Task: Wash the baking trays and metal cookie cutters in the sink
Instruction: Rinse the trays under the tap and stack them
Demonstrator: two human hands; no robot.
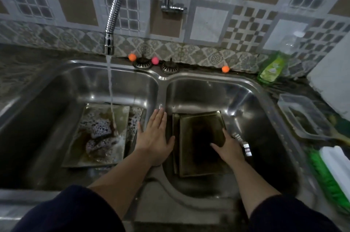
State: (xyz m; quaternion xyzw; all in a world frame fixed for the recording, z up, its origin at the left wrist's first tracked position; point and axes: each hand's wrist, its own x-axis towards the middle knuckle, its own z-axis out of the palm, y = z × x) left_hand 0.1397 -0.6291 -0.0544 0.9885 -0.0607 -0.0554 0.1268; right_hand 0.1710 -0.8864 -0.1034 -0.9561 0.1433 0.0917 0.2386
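A double steel sink fills the middle of the frame, its two basins split by a narrow divider. In the left basin, at centre left, a baking tray lies flat on the bottom, holding brownish water, soap foam and some dark, bubbly lumps that are too blurred to name. A stream of water falls from the flexible tap in the upper left and lands inside this tray.

In the right basin, at centre right, a stack of dark trays lies flat, one slightly offset on another; the top one looks wet and holds nothing I can make out. Just beside the stack's right edge, a shiny metal piece rests in the basin; it may be a cookie cutter, but that cannot be told.

The left hand lies flat over the divider, fingers straight and close together, thumb spread, holding nothing. The right hand rests on the right side of the top tray, fingers loosely spread, thumb reaching over its surface; whether it grips the edge cannot be told.

On the counter at the right edge of the frame stand a clear plastic container, contents unclear, a green soap bottle in the upper right, and a green-and-white brush in the lower right.
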